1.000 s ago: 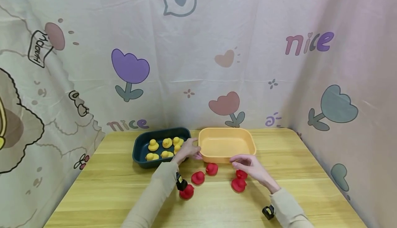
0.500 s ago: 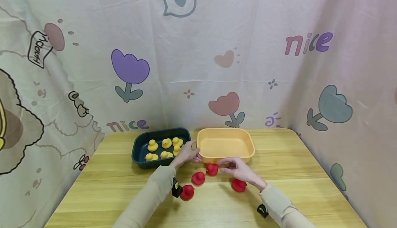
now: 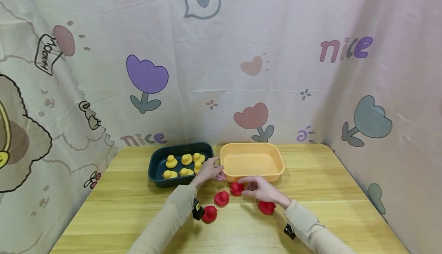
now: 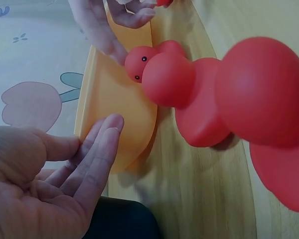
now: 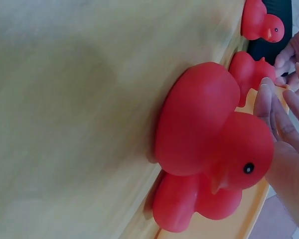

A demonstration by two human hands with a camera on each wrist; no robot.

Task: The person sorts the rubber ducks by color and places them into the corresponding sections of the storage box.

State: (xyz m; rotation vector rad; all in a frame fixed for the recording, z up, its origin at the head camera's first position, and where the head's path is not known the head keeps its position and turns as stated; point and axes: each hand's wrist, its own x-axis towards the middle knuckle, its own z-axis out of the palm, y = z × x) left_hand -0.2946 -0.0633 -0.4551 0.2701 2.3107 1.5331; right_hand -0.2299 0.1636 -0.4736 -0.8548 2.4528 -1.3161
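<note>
Red, the duck (image 3: 236,188) we reach for sits on the table (image 3: 328,192) just before the orange tray (image 3: 276,155), to the left of our right hand (image 3: 259,190), whose loose, empty fingertips touch it. Our left hand (image 3: 210,170) rests relaxed against that tray's corner.

Even, soft, bright light from above, faint shadows under the arms on the table (image 3: 310,177), no glare, head view sharp but bowed at edges, wrist views dimmer, nearest duck (image 4: 269,114) blurred.
</note>
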